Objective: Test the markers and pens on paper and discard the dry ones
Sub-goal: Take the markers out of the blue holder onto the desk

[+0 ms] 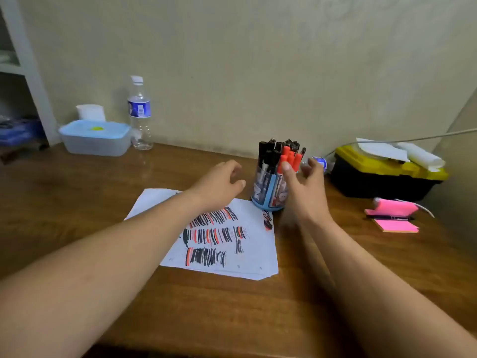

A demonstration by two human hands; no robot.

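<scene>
A person's two bare forearms reach away across a wooden table [77, 202] toward a blue pen holder [268, 195] packed with black and red markers [281, 156] standing upright, caps up. The holder sits at the far right corner of a sheet of paper [247, 257] already covered in rows of black and red test strokes. The right hand [303, 187] is nearer: it hovers just right of the holder, fingers spread wide and empty, thumb close to the red caps, though contact cannot be told. The markers' long axes run vertically, so a pick likely means pinching a cap and lifting straight up. The left hand [219, 184] hangs just left of the holder, loosely open, holding nothing, above the paper's far edge.
</scene>
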